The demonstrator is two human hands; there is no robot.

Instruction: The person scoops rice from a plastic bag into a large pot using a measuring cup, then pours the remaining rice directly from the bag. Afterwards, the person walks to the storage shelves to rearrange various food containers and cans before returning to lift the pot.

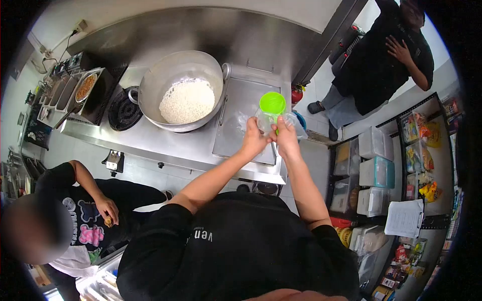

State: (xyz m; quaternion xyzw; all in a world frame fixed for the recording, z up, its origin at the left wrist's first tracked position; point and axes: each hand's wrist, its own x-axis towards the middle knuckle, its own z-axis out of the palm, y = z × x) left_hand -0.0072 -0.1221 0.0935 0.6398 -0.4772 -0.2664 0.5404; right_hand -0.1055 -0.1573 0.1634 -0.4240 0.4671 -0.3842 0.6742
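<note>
Green scoop (pixel 272 103) is held over the right end of the steel counter (pixel 196 151), above a flat metal cover (pixel 240 100). Its round mouth is turned up towards the camera, and its long axis is run from the cup, pointed away from the wearer, back along a short handle to the fingers. The handle seems to be grasped by the right hand (pixel 285 135), though most of it is hidden by fingers and clear plastic (pixel 299 129). The left hand (pixel 254 139) is curled just beside it, against the plastic; whether its fingers are closed on plastic or handle cannot be told. A blue item (pixel 299 119) behind the right hand is mostly covered and cannot be identified. To the left, white grains (pixel 187 102) are contained in a large pot (pixel 155 85); their kind cannot be made out.
</note>
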